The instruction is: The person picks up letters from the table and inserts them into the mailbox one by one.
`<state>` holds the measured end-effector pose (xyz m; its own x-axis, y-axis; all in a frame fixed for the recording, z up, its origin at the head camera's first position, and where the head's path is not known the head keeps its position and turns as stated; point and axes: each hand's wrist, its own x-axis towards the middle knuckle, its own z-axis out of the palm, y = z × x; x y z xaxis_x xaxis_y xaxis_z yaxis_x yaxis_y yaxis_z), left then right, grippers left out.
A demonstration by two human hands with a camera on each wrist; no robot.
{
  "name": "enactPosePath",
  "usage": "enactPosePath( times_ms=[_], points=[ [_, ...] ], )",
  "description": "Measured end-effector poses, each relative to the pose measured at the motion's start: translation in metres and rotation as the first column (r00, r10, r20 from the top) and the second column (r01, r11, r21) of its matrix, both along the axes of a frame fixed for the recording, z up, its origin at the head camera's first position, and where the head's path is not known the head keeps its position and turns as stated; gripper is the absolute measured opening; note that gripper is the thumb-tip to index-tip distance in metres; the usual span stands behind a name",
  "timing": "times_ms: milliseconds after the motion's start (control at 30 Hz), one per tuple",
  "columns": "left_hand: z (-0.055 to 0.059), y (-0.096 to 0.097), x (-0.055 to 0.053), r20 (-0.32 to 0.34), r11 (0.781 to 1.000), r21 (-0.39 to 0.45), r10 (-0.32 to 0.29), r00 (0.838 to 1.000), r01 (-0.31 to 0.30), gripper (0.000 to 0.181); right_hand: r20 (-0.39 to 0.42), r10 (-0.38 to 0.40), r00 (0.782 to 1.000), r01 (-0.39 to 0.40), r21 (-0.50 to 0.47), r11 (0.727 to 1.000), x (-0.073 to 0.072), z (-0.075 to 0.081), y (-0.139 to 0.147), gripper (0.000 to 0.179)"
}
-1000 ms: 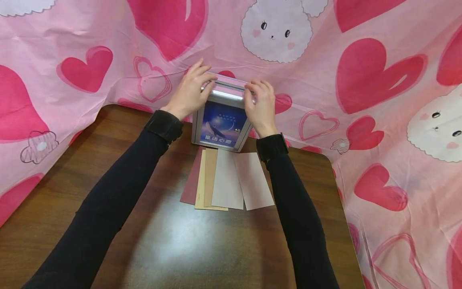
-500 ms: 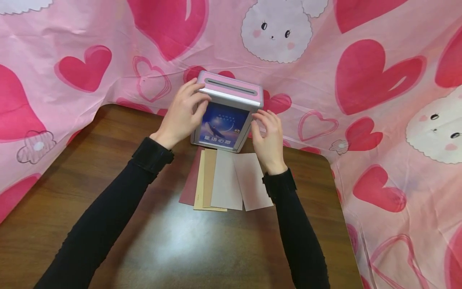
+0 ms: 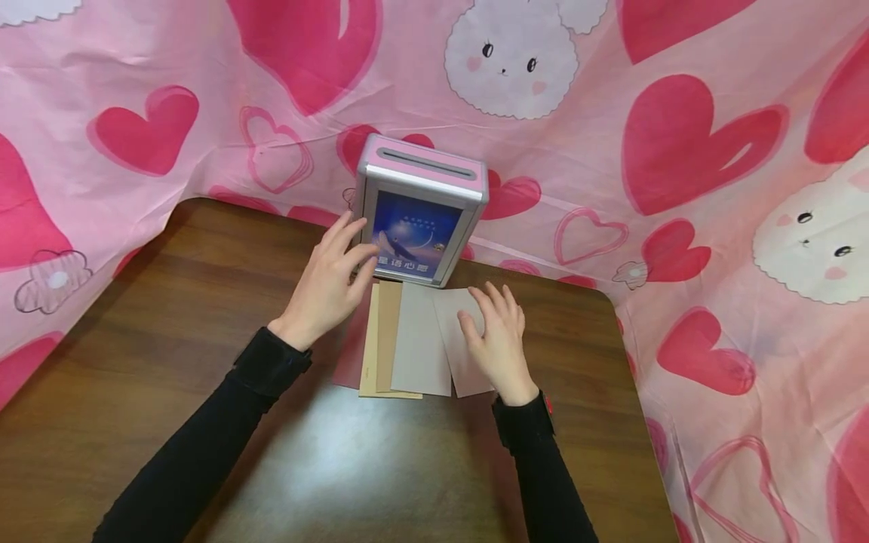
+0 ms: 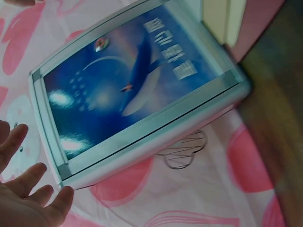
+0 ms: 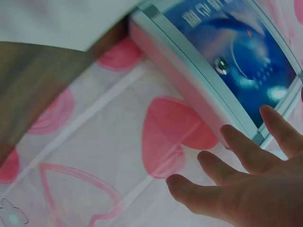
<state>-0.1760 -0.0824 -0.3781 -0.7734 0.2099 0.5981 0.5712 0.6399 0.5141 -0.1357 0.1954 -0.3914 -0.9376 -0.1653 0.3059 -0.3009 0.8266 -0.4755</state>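
A silver-framed box (image 3: 468, 219) with a slot in its pink top and a small round lock stands upright at the table's back edge. Its blue front panel (image 4: 109, 90) shows a whale and white characters. My left hand (image 3: 326, 279), fingers spread, overlaps the box's lower left side in the head view and holds nothing. Over the pale pink paper piece (image 3: 451, 324) hovers my right hand (image 3: 498, 343), empty, with relaxed fingers. Beside that piece lie a white one (image 3: 422, 339), a tan one (image 3: 388, 339), a yellow one (image 3: 367, 362) and a dark red one (image 3: 348, 362), fanned before the box.
Pink cloth (image 3: 400, 68) with hearts and rabbit faces hangs behind the brown wooden table (image 3: 326, 467) and along its sides. The table's right edge runs close beyond my right arm.
Both hands have come off the box's top and moved down toward me, the left to its lower side, the right over the papers. The box's slotted top is now uncovered.
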Motion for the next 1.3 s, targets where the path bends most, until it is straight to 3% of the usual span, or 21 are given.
enactPosePath(
  times_ms=[300,500,600,733,900,1100,1300],
  points=[
    [-0.038,-0.014,0.02,0.167,0.993,-0.116,0.049,0.985,-0.03,0.03,0.104,-0.055,0.993,0.049,0.057,0.997,0.019,-0.034,0.011,0.045],
    [-0.06,-0.013,0.029,0.249,0.984,-0.175,0.054,0.967,-0.01,0.032,0.203,-0.143,0.969,0.126,0.094,0.988,0.023,-0.056,0.023,0.049],
    [-0.068,-0.011,0.031,0.292,0.98,-0.199,0.049,0.955,0.011,0.032,0.262,-0.2,0.944,0.169,0.133,0.977,0.024,-0.066,0.029,0.053],
    [-0.078,-0.006,0.035,0.341,0.976,-0.213,0.033,0.939,0.043,0.033,0.347,-0.28,0.895,0.235,0.167,0.958,0.023,-0.078,0.037,0.062],
    [-0.088,0.003,0.039,0.392,0.969,-0.21,-0.037,0.919,0.128,0.032,0.412,-0.371,0.832,0.313,0.203,0.928,0.022,-0.087,0.042,0.081],
    [-0.095,0.016,0.041,0.385,0.96,-0.206,-0.097,0.918,0.188,0.029,0.397,-0.446,0.802,0.368,0.259,0.893,0.018,-0.092,0.041,0.101],
    [-0.101,0.029,0.04,0.399,0.955,-0.171,-0.16,0.903,0.244,0.029,0.416,-0.486,0.769,0.376,0.32,0.87,0.012,-0.095,0.041,0.094]
  ],
)
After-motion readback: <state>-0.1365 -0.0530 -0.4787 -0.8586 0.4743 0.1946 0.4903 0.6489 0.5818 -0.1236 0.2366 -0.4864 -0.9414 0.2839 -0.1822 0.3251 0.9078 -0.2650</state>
